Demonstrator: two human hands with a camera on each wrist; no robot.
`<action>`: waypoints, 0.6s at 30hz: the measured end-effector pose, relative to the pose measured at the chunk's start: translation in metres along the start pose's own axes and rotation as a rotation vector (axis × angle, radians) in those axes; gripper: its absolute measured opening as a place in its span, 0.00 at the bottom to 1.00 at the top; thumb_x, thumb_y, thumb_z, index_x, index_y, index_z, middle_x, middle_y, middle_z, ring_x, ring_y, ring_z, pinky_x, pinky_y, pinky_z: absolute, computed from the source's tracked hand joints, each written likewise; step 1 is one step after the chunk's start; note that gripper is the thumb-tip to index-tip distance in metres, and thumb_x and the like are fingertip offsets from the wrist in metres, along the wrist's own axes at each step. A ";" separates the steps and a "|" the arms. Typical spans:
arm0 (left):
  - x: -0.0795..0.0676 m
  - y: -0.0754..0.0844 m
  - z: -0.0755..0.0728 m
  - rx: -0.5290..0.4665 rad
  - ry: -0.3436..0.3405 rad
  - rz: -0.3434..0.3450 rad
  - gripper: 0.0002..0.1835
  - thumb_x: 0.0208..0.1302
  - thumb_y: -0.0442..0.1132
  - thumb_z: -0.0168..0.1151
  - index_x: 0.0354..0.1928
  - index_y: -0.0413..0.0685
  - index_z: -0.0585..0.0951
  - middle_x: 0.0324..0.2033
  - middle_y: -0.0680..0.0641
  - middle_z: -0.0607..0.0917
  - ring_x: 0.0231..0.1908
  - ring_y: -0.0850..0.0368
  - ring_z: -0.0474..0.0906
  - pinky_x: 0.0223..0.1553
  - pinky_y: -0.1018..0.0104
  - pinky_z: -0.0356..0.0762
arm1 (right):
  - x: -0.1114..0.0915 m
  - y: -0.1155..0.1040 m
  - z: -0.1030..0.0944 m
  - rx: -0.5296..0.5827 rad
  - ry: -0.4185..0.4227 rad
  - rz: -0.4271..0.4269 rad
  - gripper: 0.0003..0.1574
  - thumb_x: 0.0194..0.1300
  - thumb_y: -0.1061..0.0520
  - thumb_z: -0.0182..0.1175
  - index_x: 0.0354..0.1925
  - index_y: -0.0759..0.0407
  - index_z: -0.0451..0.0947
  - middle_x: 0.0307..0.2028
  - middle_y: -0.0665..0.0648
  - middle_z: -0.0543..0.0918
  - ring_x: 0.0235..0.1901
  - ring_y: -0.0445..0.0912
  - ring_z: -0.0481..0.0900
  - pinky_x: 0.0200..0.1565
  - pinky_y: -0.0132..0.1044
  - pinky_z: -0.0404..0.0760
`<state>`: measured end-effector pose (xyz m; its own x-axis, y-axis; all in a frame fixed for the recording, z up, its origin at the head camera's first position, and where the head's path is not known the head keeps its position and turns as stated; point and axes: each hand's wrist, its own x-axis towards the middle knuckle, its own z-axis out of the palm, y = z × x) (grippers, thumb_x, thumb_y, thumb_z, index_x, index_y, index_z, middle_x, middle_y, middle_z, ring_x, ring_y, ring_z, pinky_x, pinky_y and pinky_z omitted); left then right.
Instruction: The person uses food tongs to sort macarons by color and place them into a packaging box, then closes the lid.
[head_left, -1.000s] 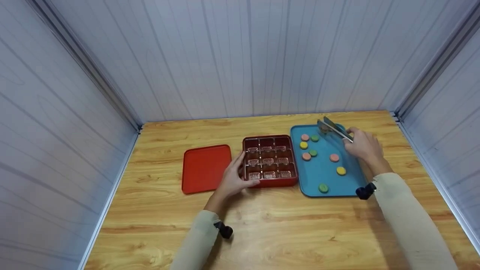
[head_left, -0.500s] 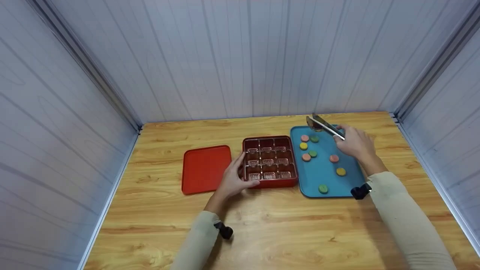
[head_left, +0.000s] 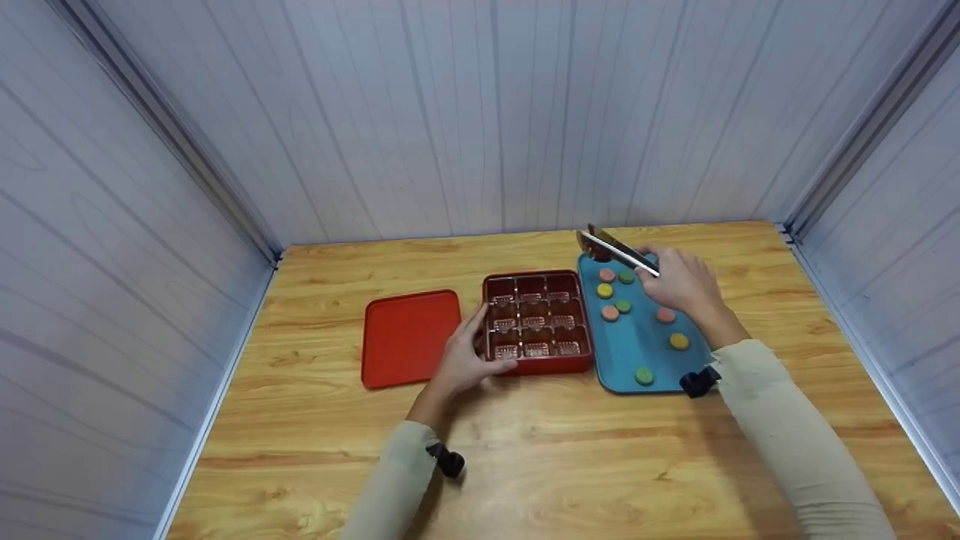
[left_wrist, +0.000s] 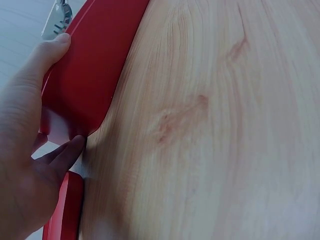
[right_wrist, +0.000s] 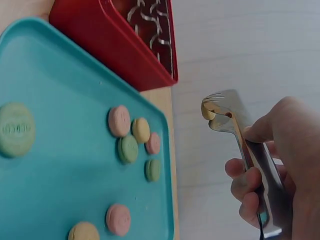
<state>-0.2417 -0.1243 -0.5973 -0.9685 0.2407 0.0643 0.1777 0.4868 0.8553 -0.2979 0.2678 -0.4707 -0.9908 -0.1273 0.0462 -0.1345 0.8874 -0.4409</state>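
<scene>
My right hand (head_left: pixel 682 281) grips metal serving tongs (right_wrist: pixel 245 145) above the far left corner of the blue tray (head_left: pixel 634 349). Between the tong tips in the right wrist view sits a small yellowish round piece (right_wrist: pixel 207 111), partly hidden by the metal, that looks like a macaron. With thumb on the front wall and fingers on the left side, my left hand (head_left: pixel 461 360) holds the near left corner of a dark red box (head_left: pixel 555 365). Its clear insert has several square compartments. Pink macarons (right_wrist: pixel 119 121), green macarons (right_wrist: pixel 16 129) and yellow macarons (right_wrist: pixel 141 130) lie on the tray.
A flat red lid (head_left: pixel 411 337) lies on the wooden table (head_left: pixel 525 465) left of the box. The tray stands close against the box's right side. Pale panelled walls (head_left: pixel 420 112) enclose the table at the back and both sides.
My right hand has carried the tongs leftward from over the tray's far right part to its far left corner. The left hand has stayed on the box.
</scene>
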 end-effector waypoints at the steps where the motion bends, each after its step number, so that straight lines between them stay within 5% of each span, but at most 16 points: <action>1: 0.000 0.000 0.000 -0.001 0.000 -0.001 0.67 0.57 0.54 0.90 0.92 0.51 0.57 0.91 0.36 0.57 0.88 0.28 0.57 0.87 0.29 0.60 | 0.000 -0.003 0.001 -0.001 -0.003 -0.005 0.27 0.84 0.49 0.58 0.73 0.55 0.80 0.34 0.63 0.82 0.28 0.53 0.75 0.28 0.41 0.67; 18: -0.003 -0.004 -0.005 0.026 0.026 0.001 0.67 0.56 0.53 0.90 0.91 0.50 0.59 0.90 0.35 0.59 0.88 0.29 0.58 0.88 0.28 0.59 | 0.006 -0.059 0.034 -0.004 -0.028 -0.103 0.26 0.84 0.48 0.59 0.73 0.54 0.81 0.23 0.55 0.84 0.19 0.47 0.73 0.21 0.37 0.61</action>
<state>-0.2404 -0.1307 -0.5986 -0.9725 0.2194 0.0785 0.1827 0.5085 0.8414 -0.2959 0.1994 -0.4752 -0.9709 -0.2305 0.0656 -0.2359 0.8708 -0.4312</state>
